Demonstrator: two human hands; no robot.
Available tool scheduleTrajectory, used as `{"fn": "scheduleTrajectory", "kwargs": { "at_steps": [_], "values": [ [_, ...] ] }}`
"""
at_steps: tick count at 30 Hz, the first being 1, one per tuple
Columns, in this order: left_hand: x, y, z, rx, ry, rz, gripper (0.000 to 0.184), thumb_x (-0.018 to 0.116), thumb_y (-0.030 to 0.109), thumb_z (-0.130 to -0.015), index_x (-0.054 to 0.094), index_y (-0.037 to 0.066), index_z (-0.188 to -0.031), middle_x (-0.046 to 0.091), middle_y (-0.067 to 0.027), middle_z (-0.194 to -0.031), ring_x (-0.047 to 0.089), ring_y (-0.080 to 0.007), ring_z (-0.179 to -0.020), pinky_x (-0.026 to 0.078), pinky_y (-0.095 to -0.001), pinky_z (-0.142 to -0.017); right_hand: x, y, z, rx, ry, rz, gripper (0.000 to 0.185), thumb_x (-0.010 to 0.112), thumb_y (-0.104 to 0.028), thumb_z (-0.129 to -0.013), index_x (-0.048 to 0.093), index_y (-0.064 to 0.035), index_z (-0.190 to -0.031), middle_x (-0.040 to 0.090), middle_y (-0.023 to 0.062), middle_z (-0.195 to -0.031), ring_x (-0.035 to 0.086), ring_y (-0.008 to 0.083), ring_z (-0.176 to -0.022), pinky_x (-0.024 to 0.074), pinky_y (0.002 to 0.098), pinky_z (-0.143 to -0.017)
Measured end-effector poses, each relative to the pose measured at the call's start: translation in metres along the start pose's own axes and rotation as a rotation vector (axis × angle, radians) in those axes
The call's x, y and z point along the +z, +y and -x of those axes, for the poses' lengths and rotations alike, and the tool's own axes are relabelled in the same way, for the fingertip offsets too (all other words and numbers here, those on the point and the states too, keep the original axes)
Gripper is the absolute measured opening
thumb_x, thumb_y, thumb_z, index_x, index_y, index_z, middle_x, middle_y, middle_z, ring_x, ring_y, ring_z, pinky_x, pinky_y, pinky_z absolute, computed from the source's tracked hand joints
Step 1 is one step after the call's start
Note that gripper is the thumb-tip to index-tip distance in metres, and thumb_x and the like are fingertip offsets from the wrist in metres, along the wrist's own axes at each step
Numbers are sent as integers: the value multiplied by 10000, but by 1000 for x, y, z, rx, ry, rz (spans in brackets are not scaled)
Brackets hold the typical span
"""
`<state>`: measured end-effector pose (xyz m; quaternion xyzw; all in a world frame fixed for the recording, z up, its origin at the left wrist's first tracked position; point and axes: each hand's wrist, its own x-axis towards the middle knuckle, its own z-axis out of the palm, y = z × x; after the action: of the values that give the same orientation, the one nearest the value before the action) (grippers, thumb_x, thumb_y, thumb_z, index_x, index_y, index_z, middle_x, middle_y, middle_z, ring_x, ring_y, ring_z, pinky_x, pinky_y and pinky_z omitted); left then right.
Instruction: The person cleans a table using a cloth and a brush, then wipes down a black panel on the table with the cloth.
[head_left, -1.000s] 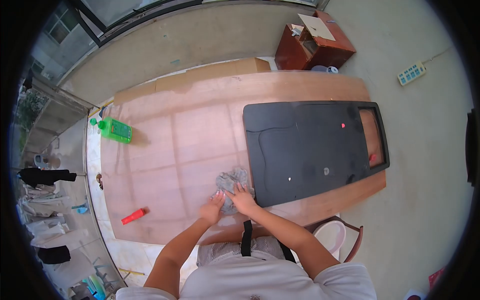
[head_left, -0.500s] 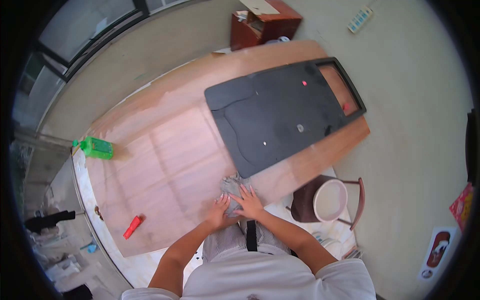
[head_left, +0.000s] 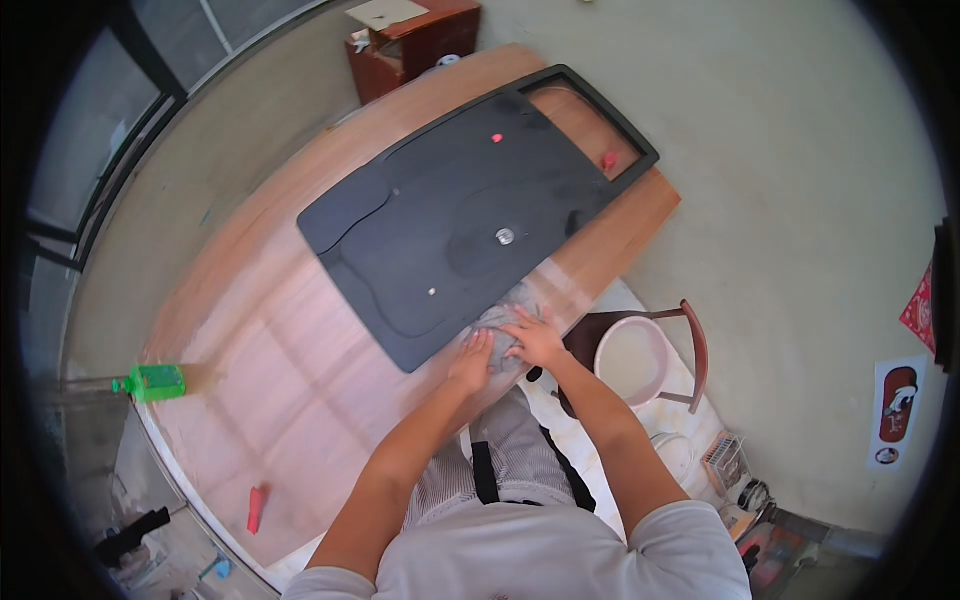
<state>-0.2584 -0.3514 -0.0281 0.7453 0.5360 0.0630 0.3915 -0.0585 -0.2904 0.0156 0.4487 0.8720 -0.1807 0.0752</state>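
My left hand (head_left: pixel 471 362) lies flat with its fingers spread on a crumpled grey cloth (head_left: pixel 503 350). Beside it my right hand (head_left: pixel 536 340) presses on the same cloth, its fingers also apart. The cloth rests on the wooden tabletop (head_left: pixel 290 370) at the near edge, against the lower side of a dark panel (head_left: pixel 450 220). The panel has a rectangular opening at its far right end. Small pink and pale spots show on the panel.
A green bottle (head_left: pixel 158 383) lies near the table's left edge, a red object (head_left: pixel 255 510) at its lower left. On the right, a pale basin (head_left: pixel 632 362) sits on a chair (head_left: pixel 696 350). A reddish cabinet (head_left: pixel 420 50) stands beyond the table.
The view has turned and shifted to the right. Both hands and the cloth have moved right along the table's near edge, from the panel's left corner to beside its lower side.
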Motion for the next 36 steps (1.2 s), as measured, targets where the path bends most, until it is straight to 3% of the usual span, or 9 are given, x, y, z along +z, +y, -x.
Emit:
{"fn": "scheduleTrajectory", "kwargs": {
  "at_steps": [7, 14, 21, 24, 26, 27, 29, 31, 36],
  "values": [
    [0, 1, 43, 45, 42, 22, 815, 639, 163, -857, 184, 25, -1518, 168, -231, -1575, 198, -389, -1454, 229, -496, -1158, -8, -31, 13, 30, -99, -146, 744, 685, -545, -773, 473, -219, -1408, 102, 154, -1609, 42, 346, -1490, 100, 679, -1117],
    [14, 33, 30, -50, 102, 72, 721, 633, 71, -836, 301, -1, -1472, 256, -230, -1549, 225, -410, -1441, 226, -499, -1157, 45, 32, 1, -341, 119, -112, 667, 657, -563, -764, 538, -260, -1346, 274, 131, -1564, 161, 286, -1477, 57, 680, -1121],
    [-6, 114, -185, 157, 89, 75, 796, 637, 65, -817, 239, 21, -1506, 234, -233, -1552, 211, -431, -1436, 218, -503, -1159, -30, 217, -8, -9, 195, -81, 609, 665, -529, -767, 566, -275, -1311, 321, 104, -1550, 258, 268, -1447, 119, 665, -1120],
    [-61, 154, -258, 5, -129, 366, 624, 641, 130, -875, 398, 16, -1438, 429, -174, -1465, 390, -289, -1365, 321, -414, -1110, -52, 242, -13, 143, 160, -145, 648, 710, -488, -748, 546, -282, -1340, 349, 123, -1531, 281, 285, -1436, 133, 652, -1123],
    [-119, 194, -261, 174, 122, 1008, 436, 608, 153, -938, 531, 28, -1349, 556, -93, -1365, 494, -135, -1233, 375, -304, -1048, -50, 237, -14, 172, 163, -175, 680, 737, -457, -734, 531, -285, -1359, 365, 135, -1519, 296, 295, -1429, 140, 645, -1125],
    [-168, 228, -241, 244, 295, 1123, 386, 581, 183, -969, 555, 49, -1330, 560, -60, -1352, 530, -177, -1213, 403, -312, -1032, -52, 235, -16, 172, 168, -189, 692, 743, -451, -732, 524, -283, -1367, 378, 147, -1506, 295, 307, -1427, 141, 644, -1126],
    [-269, 267, -168, 500, 595, 888, 430, 530, 291, -985, 537, 71, -1355, 506, -88, -1413, 452, -204, -1312, 362, -345, -1083, -52, 227, -15, 172, 173, -221, 717, 753, -440, -727, 510, -279, -1382, 403, 172, -1479, 293, 333, -1423, 143, 642, -1127],
    [-330, 309, -102, 837, 1016, 1115, 808, 375, 667, -899, 390, 79, -1454, 359, -178, -1507, 342, -368, -1384, 200, -558, -1144, -51, 211, -15, 175, 91, -214, 737, 755, -420, -739, 480, -266, -1406, 420, 202, -1447, 277, 368, -1422, 132, 652, -1125],
    [-376, 308, 23, 1243, 1408, 587, 776, 386, 631, -908, 396, 71, -1445, 368, -179, -1500, 346, -364, -1383, 206, -547, -1144, -42, 121, -17, -17, -89, -173, 782, 749, -353, -771, 397, -237, -1460, 443, 245, -1392, 231, 429, -1423, 134, 685, -1104]
  ]
}}
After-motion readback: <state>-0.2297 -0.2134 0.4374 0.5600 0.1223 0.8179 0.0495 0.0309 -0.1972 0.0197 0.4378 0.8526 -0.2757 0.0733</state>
